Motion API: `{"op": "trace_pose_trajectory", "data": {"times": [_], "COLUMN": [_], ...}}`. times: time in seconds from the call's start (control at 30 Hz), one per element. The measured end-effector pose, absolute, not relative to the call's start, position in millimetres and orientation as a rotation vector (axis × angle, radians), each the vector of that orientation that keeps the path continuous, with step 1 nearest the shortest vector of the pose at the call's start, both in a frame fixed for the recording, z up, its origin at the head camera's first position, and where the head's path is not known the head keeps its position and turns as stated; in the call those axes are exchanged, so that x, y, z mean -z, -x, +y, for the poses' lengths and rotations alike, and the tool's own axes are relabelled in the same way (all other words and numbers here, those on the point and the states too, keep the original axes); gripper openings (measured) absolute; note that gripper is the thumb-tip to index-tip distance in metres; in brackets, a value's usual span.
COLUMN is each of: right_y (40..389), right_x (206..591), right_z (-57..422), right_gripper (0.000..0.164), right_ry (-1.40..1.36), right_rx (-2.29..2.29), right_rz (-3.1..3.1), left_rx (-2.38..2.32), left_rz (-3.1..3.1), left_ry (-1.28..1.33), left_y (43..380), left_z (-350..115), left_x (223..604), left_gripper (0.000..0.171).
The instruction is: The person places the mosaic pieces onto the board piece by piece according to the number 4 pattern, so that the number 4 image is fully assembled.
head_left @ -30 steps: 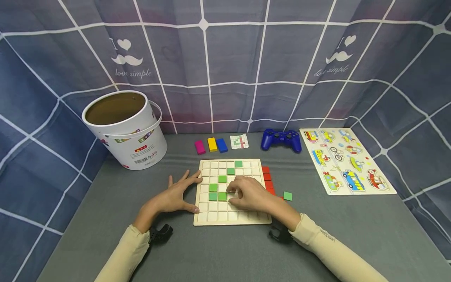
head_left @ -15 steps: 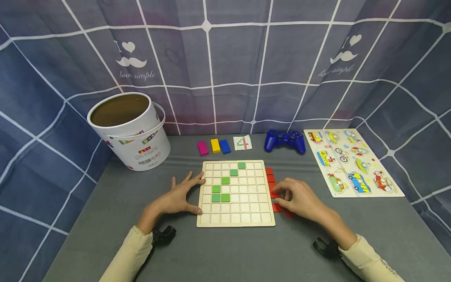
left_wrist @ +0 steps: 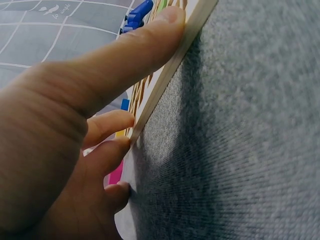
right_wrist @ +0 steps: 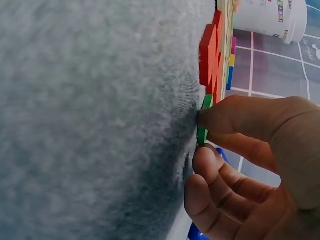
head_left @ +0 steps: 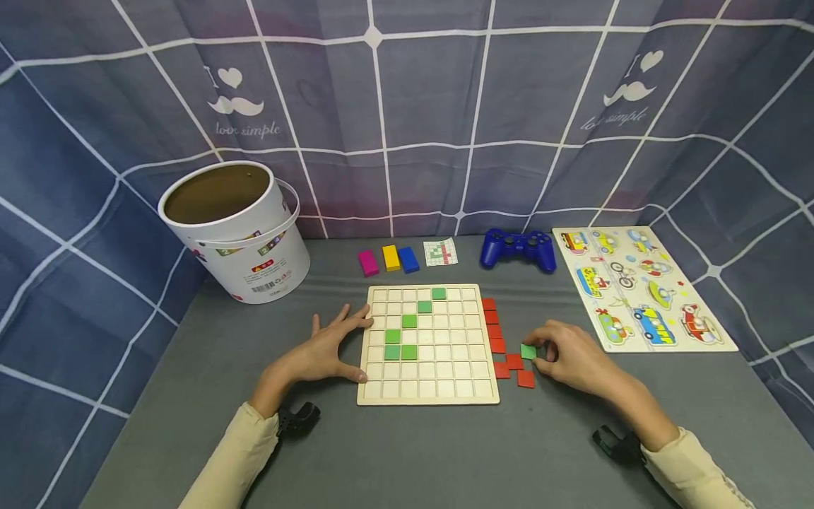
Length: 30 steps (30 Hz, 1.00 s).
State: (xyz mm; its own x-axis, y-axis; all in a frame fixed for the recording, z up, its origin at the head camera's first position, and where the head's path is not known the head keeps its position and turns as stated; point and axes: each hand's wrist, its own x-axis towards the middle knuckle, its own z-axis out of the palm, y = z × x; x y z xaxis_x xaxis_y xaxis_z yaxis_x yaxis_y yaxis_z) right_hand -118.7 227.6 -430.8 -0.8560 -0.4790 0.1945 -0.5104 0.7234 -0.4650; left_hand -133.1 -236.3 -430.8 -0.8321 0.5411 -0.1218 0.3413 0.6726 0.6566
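Observation:
A wooden grid board (head_left: pixel 430 392) lies flat on the table, with several green square tiles (head_left: pixel 410 351) set in its cells. My left hand (head_left: pixel 321 353) rests at the board's left edge, thumb and fingers spread; in the left wrist view the thumb presses the board rim (left_wrist: pixel 165 80). To the right of the board, my right hand (head_left: pixel 569 357) pinches a loose green tile (head_left: pixel 528 351) at the table surface. The right wrist view has the thumb against that green tile (right_wrist: pixel 204 132), its far side partly hidden. Several red tiles (head_left: pixel 514 362) lie between the board and this hand.
Behind the board are magenta, yellow and blue blocks (head_left: pixel 409 259), a small printed grid card (head_left: pixel 440 252) and a blue game controller (head_left: pixel 518 249). A white bucket (head_left: pixel 267 265) stands at left, a picture puzzle board (head_left: pixel 642 290) at right. A patterned curtain (head_left: pixel 426 127) hangs behind.
My right hand has moved right, from over the board's middle, past the red tiles, to the loose green tile. The left hand has stayed at the board's edge. The view has shifted slightly.

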Motion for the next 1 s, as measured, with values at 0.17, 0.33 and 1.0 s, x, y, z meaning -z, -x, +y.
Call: {"op": "trace_pose_trajectory", "data": {"times": [0.17,0.33,1.0], "right_y": [123,129,133], "right_x": [426,418,420], "right_z": [226,213,122], "right_gripper": [0.025,0.025,0.023], "right_ry": [-0.804,-0.812,-1.150], "right_rx": [-0.784,-0.789,-0.841], "right_rz": [-2.867,-2.882,-2.788], "left_rx": [-0.921,-0.904,-0.889], "left_rz": [2.578,2.583,2.605], "left_ry": [-0.687,-0.666,-0.647], "left_y": [134,133,133], "left_z": [-235,-235,-232], "left_x": [430,429,428], "left_gripper": [0.101,0.103,0.105]}}
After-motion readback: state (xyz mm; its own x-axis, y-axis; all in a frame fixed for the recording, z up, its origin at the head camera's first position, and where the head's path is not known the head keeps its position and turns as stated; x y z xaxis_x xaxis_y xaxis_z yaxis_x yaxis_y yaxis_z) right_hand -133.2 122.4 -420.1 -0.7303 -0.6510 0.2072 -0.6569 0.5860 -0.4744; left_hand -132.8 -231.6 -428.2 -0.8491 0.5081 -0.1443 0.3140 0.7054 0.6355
